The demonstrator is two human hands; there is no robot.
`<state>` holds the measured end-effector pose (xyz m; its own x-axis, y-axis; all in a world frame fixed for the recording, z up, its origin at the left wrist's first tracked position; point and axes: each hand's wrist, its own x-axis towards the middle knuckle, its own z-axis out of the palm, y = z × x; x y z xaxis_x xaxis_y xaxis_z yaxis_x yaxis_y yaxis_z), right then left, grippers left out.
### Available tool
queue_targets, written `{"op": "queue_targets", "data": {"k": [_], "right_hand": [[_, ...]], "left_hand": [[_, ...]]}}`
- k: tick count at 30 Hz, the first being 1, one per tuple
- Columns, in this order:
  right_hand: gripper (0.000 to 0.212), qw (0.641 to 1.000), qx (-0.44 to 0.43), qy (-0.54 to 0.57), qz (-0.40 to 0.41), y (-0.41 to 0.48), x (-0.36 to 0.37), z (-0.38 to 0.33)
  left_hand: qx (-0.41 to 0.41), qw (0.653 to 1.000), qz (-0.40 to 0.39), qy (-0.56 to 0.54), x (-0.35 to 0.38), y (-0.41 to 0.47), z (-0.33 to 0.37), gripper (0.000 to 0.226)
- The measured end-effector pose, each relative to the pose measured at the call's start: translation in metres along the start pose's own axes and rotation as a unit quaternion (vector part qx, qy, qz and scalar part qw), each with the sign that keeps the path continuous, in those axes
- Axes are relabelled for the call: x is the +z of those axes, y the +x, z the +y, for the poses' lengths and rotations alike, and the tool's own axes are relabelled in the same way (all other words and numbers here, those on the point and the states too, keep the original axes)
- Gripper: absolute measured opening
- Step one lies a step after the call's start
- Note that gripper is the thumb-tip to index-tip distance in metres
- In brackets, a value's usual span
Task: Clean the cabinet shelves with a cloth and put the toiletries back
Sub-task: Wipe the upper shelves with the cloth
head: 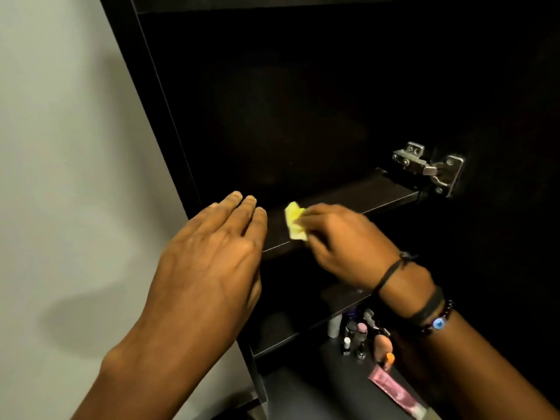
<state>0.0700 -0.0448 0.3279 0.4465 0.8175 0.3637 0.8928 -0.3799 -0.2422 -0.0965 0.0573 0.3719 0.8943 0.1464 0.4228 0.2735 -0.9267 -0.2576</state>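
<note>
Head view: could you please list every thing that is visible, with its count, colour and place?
cabinet: one, dark brown, fills the middle and right
shelves: two, dark, inside the cabinet, one above the other
hinge: one, silver metal, right of the upper shelf
cloth: one, yellow, on the upper shelf
small bottles: several, count unclear, white, pink and dark, on the dark surface below the shelves
tube: one, pink, lying near the bottles
wall: one, pale grey, left
wristbands: black bands plus a beaded one with a blue bead, right wrist
left hand: fingers straight, at the upper shelf's left end
right hand: fingers hold the cloth
</note>
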Motion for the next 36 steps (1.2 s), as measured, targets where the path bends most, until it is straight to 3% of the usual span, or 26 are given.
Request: {"op": "queue_targets", "data": {"k": [3, 6, 10, 14, 19, 24, 30, 33, 36], "right_hand": [[0.027, 0.978, 0.172, -0.114, 0.01, 0.007, -0.019, 0.067], [0.029, 0.96, 0.235, -0.149, -0.021, 0.021, -0.027, 0.102], [0.024, 0.969, 0.219, -0.107, 0.026, 0.028, -0.019, 0.09], [0.022, 0.983, 0.102, 0.0, 0.154, -0.009, 0.014, 0.038], [0.019, 0.938, 0.071, 0.144, 0.306, -0.031, 0.064, -0.015], [0.02, 0.928, 0.004, 0.205, 0.311, -0.026, 0.087, -0.04], [0.014, 0.873, 0.14, 0.181, 0.431, -0.023, 0.056, 0.071], [0.017, 0.85, 0.228, 0.189, 0.436, -0.02, 0.04, 0.108], [0.017, 0.852, 0.224, 0.188, 0.434, -0.019, 0.04, 0.098]], "left_hand": [[-0.002, 1.0, -0.017, 0.006, 0.005, 0.005, 0.003, 0.061], [0.008, 0.999, -0.043, 0.013, 0.003, 0.019, 0.01, 0.063], [0.01, 0.999, -0.034, 0.03, 0.004, 0.031, 0.01, 0.06], [-0.005, 0.999, -0.048, 0.012, 0.013, 0.026, 0.007, 0.056], [-0.005, 0.996, -0.086, 0.011, 0.019, 0.024, 0.007, 0.06], [-0.007, 0.997, -0.075, -0.008, 0.019, 0.023, 0.004, 0.063], [0.0, 0.999, -0.038, -0.005, 0.036, 0.013, -0.008, 0.064], [0.006, 0.999, -0.029, -0.016, 0.035, 0.016, -0.004, 0.062], [0.007, 0.999, -0.03, -0.012, 0.035, 0.018, -0.004, 0.063]]}}
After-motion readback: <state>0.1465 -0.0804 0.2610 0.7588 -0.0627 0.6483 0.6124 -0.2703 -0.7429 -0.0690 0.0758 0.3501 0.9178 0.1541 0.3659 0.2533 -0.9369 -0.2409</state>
